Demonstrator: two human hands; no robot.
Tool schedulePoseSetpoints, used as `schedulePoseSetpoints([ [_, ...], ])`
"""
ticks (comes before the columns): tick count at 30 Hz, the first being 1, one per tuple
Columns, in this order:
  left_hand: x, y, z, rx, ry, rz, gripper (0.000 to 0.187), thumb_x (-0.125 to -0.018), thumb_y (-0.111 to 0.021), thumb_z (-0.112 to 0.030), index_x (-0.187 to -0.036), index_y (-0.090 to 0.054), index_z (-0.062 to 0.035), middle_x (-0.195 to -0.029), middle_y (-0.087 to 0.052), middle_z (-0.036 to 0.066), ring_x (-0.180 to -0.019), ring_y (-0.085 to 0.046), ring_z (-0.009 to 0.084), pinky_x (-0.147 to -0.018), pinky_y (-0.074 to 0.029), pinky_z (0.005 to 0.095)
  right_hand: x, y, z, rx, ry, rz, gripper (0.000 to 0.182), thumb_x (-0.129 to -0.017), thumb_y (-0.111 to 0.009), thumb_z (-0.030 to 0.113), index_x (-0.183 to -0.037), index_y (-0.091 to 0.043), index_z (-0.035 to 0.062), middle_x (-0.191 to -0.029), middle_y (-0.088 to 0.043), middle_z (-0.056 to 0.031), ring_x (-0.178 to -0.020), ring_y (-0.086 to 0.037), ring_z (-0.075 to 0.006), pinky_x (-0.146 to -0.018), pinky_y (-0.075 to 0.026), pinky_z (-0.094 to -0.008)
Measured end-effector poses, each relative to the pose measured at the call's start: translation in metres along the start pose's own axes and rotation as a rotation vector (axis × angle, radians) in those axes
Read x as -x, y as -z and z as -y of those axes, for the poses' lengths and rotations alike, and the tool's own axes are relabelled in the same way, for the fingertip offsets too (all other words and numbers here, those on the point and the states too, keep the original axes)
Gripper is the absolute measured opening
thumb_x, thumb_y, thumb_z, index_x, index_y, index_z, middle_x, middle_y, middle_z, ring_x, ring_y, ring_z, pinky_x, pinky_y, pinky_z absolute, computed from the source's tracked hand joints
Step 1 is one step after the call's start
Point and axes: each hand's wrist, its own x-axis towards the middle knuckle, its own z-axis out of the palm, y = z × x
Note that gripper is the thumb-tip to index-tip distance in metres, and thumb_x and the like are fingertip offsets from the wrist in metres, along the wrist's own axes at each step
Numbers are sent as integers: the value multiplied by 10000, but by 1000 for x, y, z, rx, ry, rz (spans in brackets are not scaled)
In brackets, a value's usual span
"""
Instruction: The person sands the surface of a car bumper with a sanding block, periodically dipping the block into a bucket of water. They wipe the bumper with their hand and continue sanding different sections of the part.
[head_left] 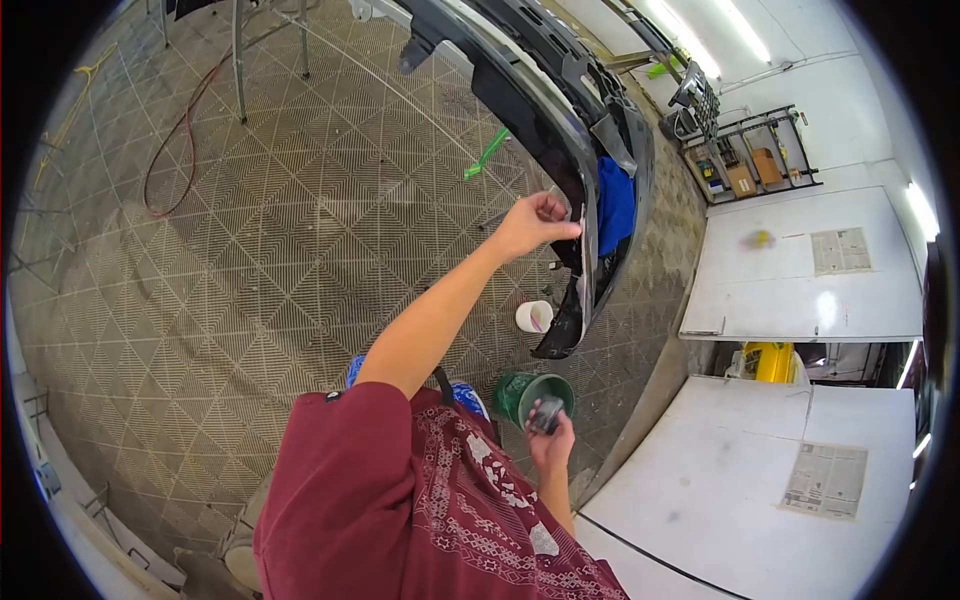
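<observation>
My left hand (540,226) reaches out to the edge of a dark car bumper (525,110), which stretches away toward the top of the view. The thumb touches the bumper's edge; the other fingers are bent, with a gap between them and the thumb. Closer to my body, my right hand (552,448) has its fingers wrapped around a dark grey pad (546,415). This hand is in front of the mouth of a green bucket (512,398), partly hiding it. A blue cloth (615,205) sits inside the bumper's curve.
A white tub (534,317) stands on the patterned floor (300,230) beside the bumper's end. Green tape (487,153) hangs near the bumper. A reddish hose (155,190) and metal stand legs (238,70) are at upper left. White panels (720,440) line the right side.
</observation>
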Motion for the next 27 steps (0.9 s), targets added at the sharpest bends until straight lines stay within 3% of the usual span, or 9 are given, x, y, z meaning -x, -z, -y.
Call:
schedulePoseSetpoints([
  [2,27,5,6,-27,46,45,483,-814,-972,-315,-1101,-689,-47,-992,-681,-8,-906,-627,89,-816,-532,283,1,-44,14,-88,15,80,370,-1040,-627,179,-1375,-548,45,-1286,-705,-165,-1022,-719,-286,-821,-618,-444],
  [4,59,11,37,-87,155,104,488,-949,-848,-336,-1293,-650,-52,-1160,-686,32,-1053,-650,127,-939,-548,318,-3,-80,22,254,225,130,381,-1045,-665,203,-1384,-546,74,-1289,-698,-156,-1034,-715,-251,-855,-602,-430],
  [8,130,5,55,294,535,212,577,-1077,-565,-607,-1346,-629,-101,-1252,-670,45,-1180,-633,199,-1012,-536,441,-5,-156,39,346,326,241,346,-1034,-699,185,-1334,-589,54,-1282,-700,-153,-1029,-716,-265,-868,-594,-426],
  [10,149,-7,37,556,671,185,647,-1077,-465,-690,-1339,-633,-124,-1263,-660,46,-1225,-609,220,-1043,-492,495,-9,-181,44,1103,634,164,313,-1010,-739,188,-1251,-628,21,-1244,-701,-158,-1047,-703,-302,-888,-574,-447],
  [12,156,-12,29,544,700,115,658,-1071,-440,-720,-1327,-641,-148,-1277,-659,37,-1222,-598,224,-1055,-455,506,-13,-201,39,1230,751,160,334,-958,-785,185,-1198,-637,5,-1184,-693,-173,-1078,-679,-352,-944,-542,-459],
  [14,156,-11,23,484,703,12,633,-1060,-470,-724,-1327,-642,-176,-1284,-657,34,-1194,-598,223,-1042,-450,495,-25,-217,38,1466,1346,152,358,-909,-806,158,-1192,-638,18,-1149,-680,-190,-1106,-653,-381,-993,-517,-464],
  [16,160,-7,24,426,713,-94,628,-1046,-508,-724,-1372,-605,-196,-1285,-655,43,-1167,-595,218,-1012,-463,521,-31,-223,34,1382,1317,163,346,-879,-817,142,-1156,-644,25,-1170,-677,-187,-1126,-640,-386,-1002,-510,-446],
  [21,171,5,28,473,719,-110,612,-1066,-487,-694,-1355,-613,-169,-1270,-681,65,-1224,-646,253,-972,-543,543,-27,-236,33,1107,624,294,250,-956,-773,147,-1090,-621,2,-1032,-698,-204,-961,-701,-347,-874,-544,-430],
  [27,156,13,9,543,862,-98,671,-1002,-499,-793,-1254,-655,-191,-1223,-696,34,-1167,-646,244,-995,-513,557,-52,-230,27,1027,803,194,231,-995,-729,136,-1117,-602,-14,-955,-646,-156,-892,-645,-257,-853,-528,-396],
])
